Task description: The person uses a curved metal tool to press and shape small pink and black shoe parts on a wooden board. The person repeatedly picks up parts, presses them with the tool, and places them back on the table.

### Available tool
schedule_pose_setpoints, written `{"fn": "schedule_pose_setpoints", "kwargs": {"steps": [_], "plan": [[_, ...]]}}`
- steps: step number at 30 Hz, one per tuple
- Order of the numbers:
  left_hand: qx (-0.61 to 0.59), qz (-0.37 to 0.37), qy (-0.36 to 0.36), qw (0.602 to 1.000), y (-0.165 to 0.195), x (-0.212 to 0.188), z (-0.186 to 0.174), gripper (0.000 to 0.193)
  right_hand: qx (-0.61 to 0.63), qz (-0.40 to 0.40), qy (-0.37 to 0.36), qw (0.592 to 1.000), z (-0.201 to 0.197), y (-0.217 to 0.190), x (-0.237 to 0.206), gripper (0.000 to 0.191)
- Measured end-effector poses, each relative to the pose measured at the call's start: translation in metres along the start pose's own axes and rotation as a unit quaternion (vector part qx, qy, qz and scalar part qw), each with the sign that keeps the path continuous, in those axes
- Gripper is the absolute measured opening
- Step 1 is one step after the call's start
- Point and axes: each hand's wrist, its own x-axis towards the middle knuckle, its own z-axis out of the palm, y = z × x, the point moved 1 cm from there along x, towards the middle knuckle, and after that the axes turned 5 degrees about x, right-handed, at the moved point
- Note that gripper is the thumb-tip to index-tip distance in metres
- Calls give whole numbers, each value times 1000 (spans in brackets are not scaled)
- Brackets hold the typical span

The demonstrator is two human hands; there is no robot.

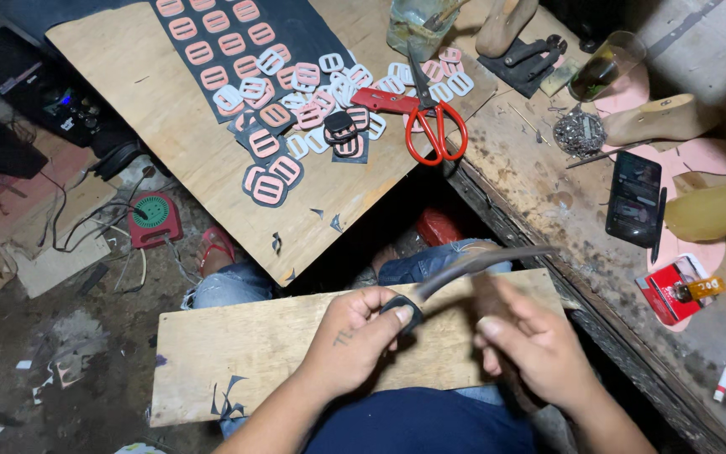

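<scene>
Beyond hands, scissors (433, 120) (red), buckles (304, 92), phone (633, 197)

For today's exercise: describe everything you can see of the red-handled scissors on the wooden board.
The red-handled scissors lie flat on the pale plywood board, near its right edge. Two glossy red loop handles, plastic by the look, point towards the person; the dark metal blades point away and appear closed. The blades cross over a flat red strip-shaped tool and lie among pink and white slotted buckle-shaped cut-outs. No hand touches the scissors; both hands are lower in the picture.
</scene>
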Motion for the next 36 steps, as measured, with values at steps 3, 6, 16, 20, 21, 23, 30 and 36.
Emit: {"fn": "schedule_pose_setpoints", "kwargs": {"steps": [3,6,16,20,21,23,30,36], "plan": [[27,-19,-10,999,2,-5,1,14,-14,54,-2,998,-3,-2,2,66],[-11,23,-8,1000,3,-5,2,16,53,-17,39,998,-3,-7,2,59],[-162,55,32,985,3,-1,4,11,54,-89,24,994,32,-1,-5,59],[-221,64,26,973,2,-4,0,12,63,-110,49,991,33,-8,-12,61],[-246,78,23,966,2,-5,0,13,80,-126,63,987,31,-11,-15,60],[-292,86,18,952,1,-8,0,14,93,-209,56,972,29,-15,-22,46],[-363,73,56,927,4,-11,-1,15,-106,-130,77,983,42,-9,-26,53],[-346,76,62,933,13,-15,-7,28,55,-237,114,963,38,-11,-32,46]]}}
